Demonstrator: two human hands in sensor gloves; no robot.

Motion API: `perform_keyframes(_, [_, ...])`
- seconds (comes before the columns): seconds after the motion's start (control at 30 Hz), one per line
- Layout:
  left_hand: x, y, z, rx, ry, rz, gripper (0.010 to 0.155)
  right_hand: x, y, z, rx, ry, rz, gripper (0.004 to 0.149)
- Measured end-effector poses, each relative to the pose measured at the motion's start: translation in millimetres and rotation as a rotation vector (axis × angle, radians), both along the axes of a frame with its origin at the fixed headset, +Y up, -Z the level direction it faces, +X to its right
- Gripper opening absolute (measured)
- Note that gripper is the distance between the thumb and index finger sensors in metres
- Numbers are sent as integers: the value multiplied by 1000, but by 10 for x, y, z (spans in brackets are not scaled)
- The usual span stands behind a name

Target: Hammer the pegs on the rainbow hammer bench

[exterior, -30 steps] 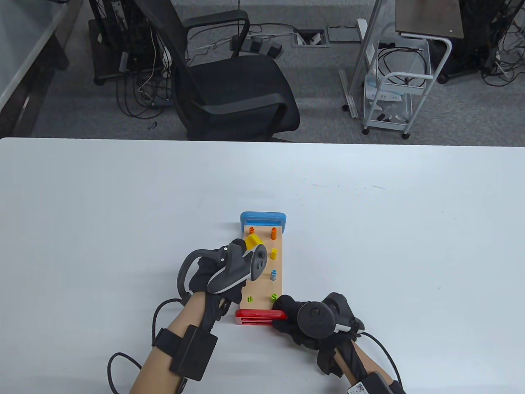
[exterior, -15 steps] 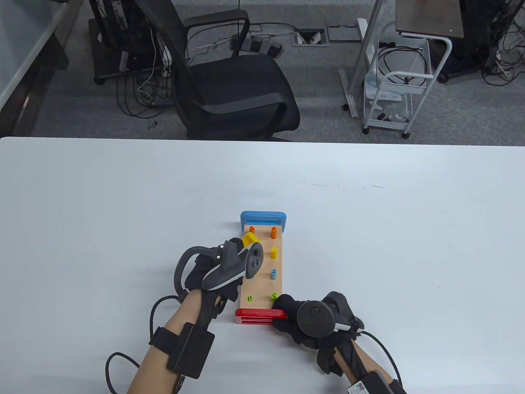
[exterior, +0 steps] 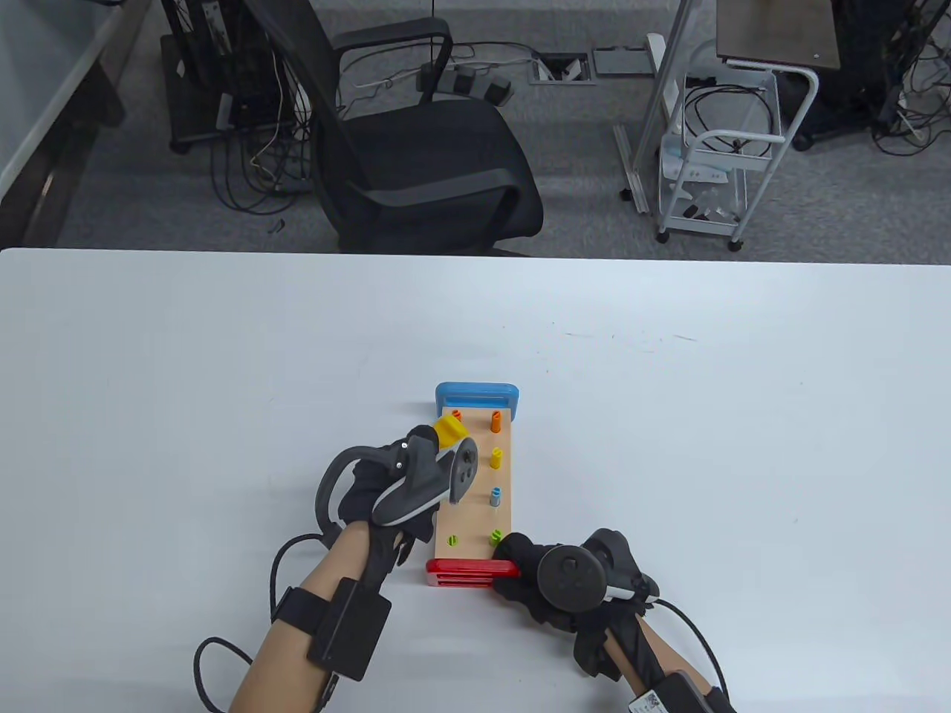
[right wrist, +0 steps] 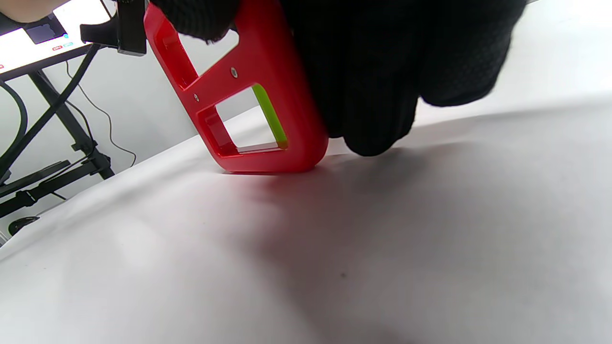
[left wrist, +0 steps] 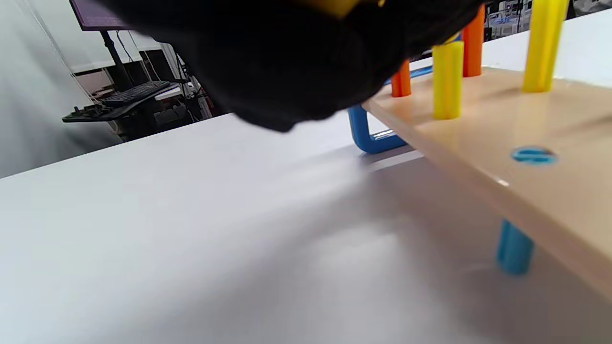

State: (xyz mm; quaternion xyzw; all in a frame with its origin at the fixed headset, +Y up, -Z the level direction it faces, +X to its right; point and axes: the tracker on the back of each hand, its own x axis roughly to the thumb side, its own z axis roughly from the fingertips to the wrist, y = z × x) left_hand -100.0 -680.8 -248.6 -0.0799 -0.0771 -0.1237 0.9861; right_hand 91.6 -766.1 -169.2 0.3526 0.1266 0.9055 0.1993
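Observation:
The hammer bench (exterior: pixel 475 512) has a wooden top, a blue far end (exterior: pixel 476 394) and a red near end (exterior: pixel 469 570). Orange (exterior: pixel 495 421), yellow (exterior: pixel 495 458), blue (exterior: pixel 495 497) and green (exterior: pixel 496 536) pegs stand along its right side. My left hand (exterior: pixel 364 494) grips the hammer, whose yellow head (exterior: pixel 449 431) is over the bench's far left part. The handle is hidden. My right hand (exterior: pixel 524 568) holds the red end's right corner, as the right wrist view (right wrist: pixel 267 95) shows. In the left wrist view a blue peg (left wrist: pixel 533 155) sits flush in the top.
The white table (exterior: pixel 669 445) spreads wide on all sides of the bench. A black office chair (exterior: pixel 416 156) stands behind the far edge, and a white cart (exterior: pixel 713 178) stands on the floor at the back right.
My left hand and the hammer's yellow head have shifted slightly left and toward the far end. The right hand and the bench have not moved.

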Motion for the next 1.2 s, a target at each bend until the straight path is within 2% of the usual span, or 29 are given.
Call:
perform_keyframes(0.03, [-7,-13,-16,25,-17,24,53,-1,-2,0,-1,0,-1,52])
perform_keyframes(0.07, [-23,5,-8,0,-11,7,54,0,-2,-1,0,0,-2,52])
perform_keyframes(0.13, [-70,108,5,23,-11,72,56,1,-3,-2,-2,1,-5,52])
perform_keyframes(0.23, [-153,306,35,140,2,334,60,1,-2,0,-2,0,-4,52])
perform_keyframes(0.27, [-163,335,57,162,-3,429,61,0,-2,2,1,-2,-3,52])
perform_keyframes(0.3, [-152,317,66,167,-15,447,61,0,-2,2,1,-2,-3,52])
perform_keyframes(0.33, [-93,215,55,140,-45,382,58,1,-2,1,-1,-2,-3,52])
perform_keyframes(0.37, [-24,62,10,29,-48,219,56,1,-2,1,-1,-1,-3,52])
perform_keyframes(0.4, [32,-58,-9,-203,21,-156,52,0,-3,0,0,-2,-4,52])
perform_keyframes(0.43, [14,-1,20,-35,-30,31,51,-1,0,-1,-2,1,-4,52])
perform_keyframes(0.47, [39,-73,-2,42,-91,148,51,-1,-1,0,-3,-2,-1,52])
perform_keyframes(0.5, [63,-53,8,-124,-22,34,51,-1,-1,0,0,-2,-1,52])
perform_keyframes(0.53, [57,-37,22,-95,-34,36,51,0,-1,-1,0,-1,-1,52])
perform_keyframes(0.57, [62,-57,18,-14,-60,85,51,1,0,0,-3,-1,-2,52])
perform_keyframes(0.6, [70,-43,7,-62,-47,54,52,2,-1,0,-1,-1,-3,52])
perform_keyframes(0.67, [27,65,27,-14,-33,80,55,4,-1,-1,-2,-1,-3,52])
perform_keyframes(0.8, [-94,343,75,120,-31,361,61,4,-1,0,-3,-1,-5,52])
perform_keyframes(0.83, [-96,349,84,152,-38,397,61,4,-1,0,-2,-1,-4,52])
perform_keyframes(0.87, [-71,295,76,178,-57,385,61,4,0,0,-1,-1,-4,52])
perform_keyframes(0.9, [-33,216,41,135,-64,309,58,4,0,-1,-2,-1,-4,52])
perform_keyframes(0.93, [49,-43,-36,-94,-42,42,56,4,0,0,-2,-1,-5,52])
perform_keyframes(0.97, [97,-134,-128,-245,-2,-153,52,4,0,1,-1,0,-4,52])
perform_keyframes(1.0, [33,-49,34,-12,-10,28,51,3,2,3,3,0,-2,52])
perform_keyframes(1.03, [81,-42,-1,36,-67,108,51,3,5,6,6,-3,1,52])
perform_keyframes(1.07, [73,-63,-26,-122,-1,-25,51,2,6,7,7,-3,3,52])
perform_keyframes(1.13, [78,-51,-12,-42,-28,26,51,3,7,8,6,-3,4,52])
perform_keyframes(1.2, [76,-42,-8,-62,-17,7,51,5,6,8,6,-3,3,52])
